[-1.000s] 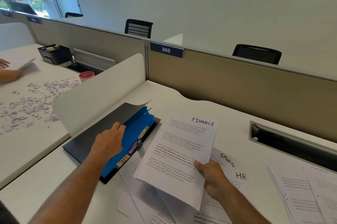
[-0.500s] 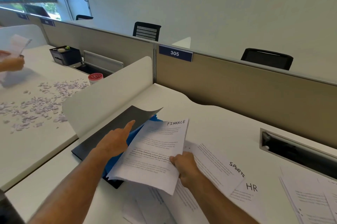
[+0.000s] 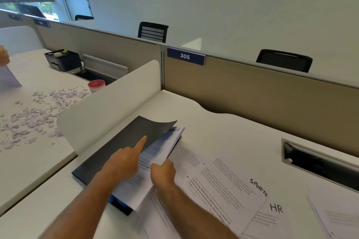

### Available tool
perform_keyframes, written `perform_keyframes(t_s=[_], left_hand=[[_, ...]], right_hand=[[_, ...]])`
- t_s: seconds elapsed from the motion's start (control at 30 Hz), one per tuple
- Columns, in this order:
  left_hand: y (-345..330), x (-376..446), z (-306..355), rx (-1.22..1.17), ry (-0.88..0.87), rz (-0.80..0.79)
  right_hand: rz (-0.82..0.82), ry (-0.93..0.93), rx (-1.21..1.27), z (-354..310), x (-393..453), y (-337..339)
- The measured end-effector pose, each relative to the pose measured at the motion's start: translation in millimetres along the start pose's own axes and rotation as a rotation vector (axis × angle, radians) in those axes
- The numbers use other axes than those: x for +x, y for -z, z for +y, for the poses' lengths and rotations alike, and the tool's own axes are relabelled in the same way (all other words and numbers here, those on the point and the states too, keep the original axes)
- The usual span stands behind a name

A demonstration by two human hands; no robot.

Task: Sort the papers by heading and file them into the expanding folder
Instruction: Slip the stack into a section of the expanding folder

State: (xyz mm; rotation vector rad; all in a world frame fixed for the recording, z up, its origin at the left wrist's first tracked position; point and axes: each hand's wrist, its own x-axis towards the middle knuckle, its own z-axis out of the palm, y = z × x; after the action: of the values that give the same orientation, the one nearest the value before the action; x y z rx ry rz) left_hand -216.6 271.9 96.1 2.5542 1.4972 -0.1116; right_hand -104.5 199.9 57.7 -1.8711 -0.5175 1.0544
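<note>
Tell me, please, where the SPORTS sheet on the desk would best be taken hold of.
Probably its near right corner, approached from the right: the SPORTS sheet lies flat with that edge overlapping the HR sheet, so a thumb-and-finger grip can slide under there. Its left part lies beneath the right hand.

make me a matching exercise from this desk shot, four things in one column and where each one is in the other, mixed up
Things:
1. FINANCE sheet
2. SPORTS sheet
3. left hand
4. red-lidded cup

Places:
A. on the neighbouring desk, past the white divider
B. flat on the desk, right of the expanding folder
C. pinched in the right hand, sliding under the folder's raised black cover
D. on the folder, forefinger pointing forward on the cover

Pairs: 1-C, 2-B, 3-D, 4-A
</note>
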Motion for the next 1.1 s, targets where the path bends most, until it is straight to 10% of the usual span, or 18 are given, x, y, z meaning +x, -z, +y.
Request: perform_keyframes(t_s=[0.4, 0.6, 1.1], left_hand=[[-25.2, 7.9, -4.2, -0.023, -0.118, 0.044], [-28.1, 5.8, -3.0, -0.051, -0.151, 0.081], [-60.8, -12.6, 33.1, -0.203, -0.021, 0.308]], right_hand=[[-0.379, -0.263, 0.2, -19.1, 29.3, -32.8], [-0.044, 0.23, -0.384, 1.3, 28.6, -16.4], [0.094, 0.347, -0.167, 65.6, -0.5, 137.8]])
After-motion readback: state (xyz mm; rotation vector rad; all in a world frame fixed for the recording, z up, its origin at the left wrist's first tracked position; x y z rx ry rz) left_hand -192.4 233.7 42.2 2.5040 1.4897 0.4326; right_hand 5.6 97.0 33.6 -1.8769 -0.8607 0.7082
